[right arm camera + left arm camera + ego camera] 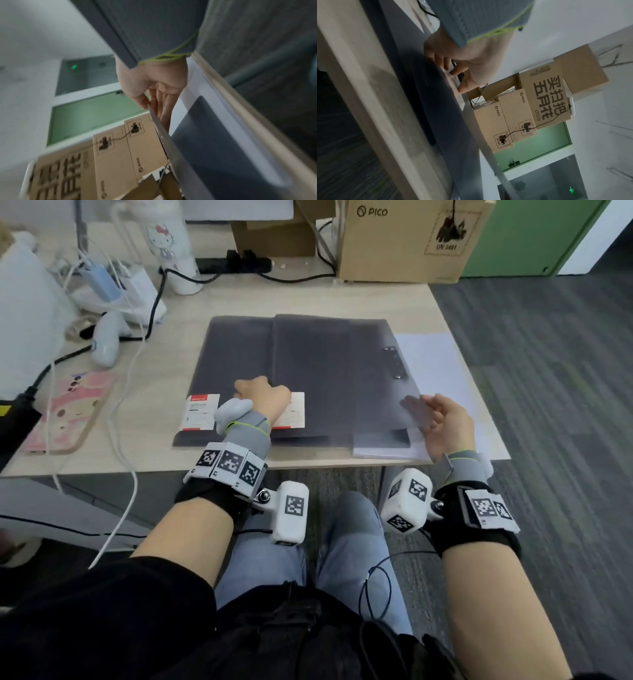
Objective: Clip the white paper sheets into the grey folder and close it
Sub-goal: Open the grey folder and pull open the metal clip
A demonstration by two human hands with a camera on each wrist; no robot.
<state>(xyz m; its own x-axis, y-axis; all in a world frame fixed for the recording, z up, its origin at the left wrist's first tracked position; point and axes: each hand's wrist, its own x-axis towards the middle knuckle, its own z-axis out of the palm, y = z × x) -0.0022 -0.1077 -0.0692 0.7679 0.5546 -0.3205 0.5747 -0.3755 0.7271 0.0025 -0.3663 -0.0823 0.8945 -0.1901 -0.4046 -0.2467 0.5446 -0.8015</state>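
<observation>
Grey folder [308, 364] cover is in my right grip: my right hand [445, 426] pinches the translucent cover's near corner between thumb on top and fingers [161, 108] beneath, and holds it lifted off the tabletop [164, 446], swung partway over toward the left. My left hand [263, 398] rests on the folder's left half near the tabletop's near edge, fingers curled down and pressing it flat; it holds nothing that I can see. The folder lies in the middle of the tabletop, and the dark metal clip [394, 362] shows through the lifted cover toward the right side. The white paper sheets [428, 361] lie under and beyond the cover at the tabletop's right edge, their near corner reaching the near right corner. Whether they are already under the clip I cannot tell; the cover hides that part. My judgement is that the task is in its closing step: the cover is on its way over, and what is left is to lay it flat and press it shut, provided the sheets are clipped. Counting: I make out two overlapping grey panels besides the lifted cover, so possibly more than one folder, one clip, one stack of sheets whose number I cannot tell, and two white-and-red labels [202, 412] near the folder's near edge.
</observation>
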